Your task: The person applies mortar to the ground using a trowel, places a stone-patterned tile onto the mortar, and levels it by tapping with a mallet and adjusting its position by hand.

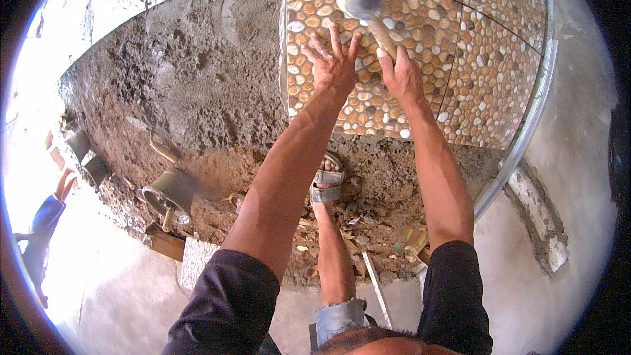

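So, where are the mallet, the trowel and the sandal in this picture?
Mallet (pixel 359 1): head camera view; the point lies on its head.
Trowel (pixel 163 152): head camera view; the point lies on its handle.
Sandal (pixel 328 177): head camera view; the point lies on a strap.

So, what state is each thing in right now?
Left hand: spread over pebble-patterned tile
Right hand: gripping mallet
Mallet: held, head blurred
Pebble-patterned tile: laid beside mortar
Mortar: spread, rough, uncovered
Trowel: lying unheld
Bucket: open, wooden handle at its mouth
Sandal: worn
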Action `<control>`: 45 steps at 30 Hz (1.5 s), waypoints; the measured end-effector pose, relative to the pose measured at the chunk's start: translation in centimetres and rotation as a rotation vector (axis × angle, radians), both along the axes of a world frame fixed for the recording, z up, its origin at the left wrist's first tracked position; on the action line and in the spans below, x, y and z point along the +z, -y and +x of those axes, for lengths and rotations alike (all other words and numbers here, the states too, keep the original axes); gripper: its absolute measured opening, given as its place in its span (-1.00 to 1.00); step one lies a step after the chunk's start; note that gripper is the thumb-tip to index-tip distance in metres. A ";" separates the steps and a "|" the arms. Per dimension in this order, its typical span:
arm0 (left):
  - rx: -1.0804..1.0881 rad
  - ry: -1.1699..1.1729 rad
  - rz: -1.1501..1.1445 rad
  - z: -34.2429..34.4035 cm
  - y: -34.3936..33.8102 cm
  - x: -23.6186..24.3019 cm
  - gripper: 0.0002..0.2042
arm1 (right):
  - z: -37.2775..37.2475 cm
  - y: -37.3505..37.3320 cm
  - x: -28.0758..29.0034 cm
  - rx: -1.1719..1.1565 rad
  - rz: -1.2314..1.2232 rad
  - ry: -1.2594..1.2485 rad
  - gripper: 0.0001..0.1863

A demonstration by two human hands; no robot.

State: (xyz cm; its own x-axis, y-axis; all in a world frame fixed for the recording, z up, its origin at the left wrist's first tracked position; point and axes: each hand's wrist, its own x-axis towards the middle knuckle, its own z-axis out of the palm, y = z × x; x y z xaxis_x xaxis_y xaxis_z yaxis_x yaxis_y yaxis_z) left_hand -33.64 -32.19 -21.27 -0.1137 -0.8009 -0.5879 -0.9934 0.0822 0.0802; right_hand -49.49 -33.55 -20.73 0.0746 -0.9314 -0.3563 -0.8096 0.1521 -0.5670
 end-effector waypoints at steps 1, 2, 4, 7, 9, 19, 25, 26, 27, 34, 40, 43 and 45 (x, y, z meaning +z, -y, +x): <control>-0.004 0.002 0.014 0.0 0.1 0.1 -0.23 | 0.3 0.4 0.2 0.022 0.028 -0.036 -0.45; -0.001 -0.006 -0.006 0.1 0.1 0.2 -0.23 | 0.5 0.5 0.4 0.030 0.034 -0.027 -0.45; -0.005 -0.012 -0.003 0.1 0.1 0.3 -0.22 | 1.1 0.9 1.2 0.045 0.045 -0.010 -0.45; -0.014 0.002 0.004 0.3 0.0 0.1 -0.22 | 2.1 1.4 0.9 0.066 0.083 -0.067 -0.44; -0.015 0.005 0.006 0.4 -0.1 0.0 -0.22 | 2.5 1.2 1.0 0.067 0.077 -0.035 -0.43; -0.006 0.012 0.011 0.1 0.0 0.2 -0.23 | -0.2 -2.1 0.4 -0.108 0.094 -0.037 -0.35; -0.074 0.090 0.038 -0.2 0.4 0.3 -0.24 | -3.7 -6.2 0.8 -0.328 0.110 0.045 -0.42; -0.079 0.103 0.029 -0.1 0.0 0.1 -0.23 | -4.3 -7.2 0.2 -0.358 0.130 0.031 -0.41; -0.088 0.114 0.012 0.0 0.2 0.1 -0.23 | -4.6 -7.6 -0.1 -0.392 0.142 0.016 -0.41; -0.086 0.112 0.037 -0.3 0.2 0.3 -0.13 | -6.1 -11.9 0.2 -0.370 0.056 -0.037 -0.40; -0.091 0.121 0.048 -0.8 0.5 0.5 -0.08 | -6.6 -16.2 -0.3 -0.265 0.177 -0.082 -0.46; -0.094 0.133 0.031 -0.5 0.0 0.1 -0.06 | -5.6 -17.5 0.5 -0.288 0.139 0.073 -0.47; -0.085 0.140 0.010 -0.4 0.4 0.0 -0.06 | -5.2 -17.6 0.4 -0.225 0.112 0.040 -0.50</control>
State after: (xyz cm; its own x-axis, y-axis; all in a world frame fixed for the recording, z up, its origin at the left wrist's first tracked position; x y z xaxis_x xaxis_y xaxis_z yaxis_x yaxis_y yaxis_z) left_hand -34.01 -32.62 -21.25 -0.0972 -0.7857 -0.6109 -0.9844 0.1664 -0.0574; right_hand -54.71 -15.96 -20.36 -0.1143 -0.8811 -0.4590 -0.7252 0.3898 -0.5676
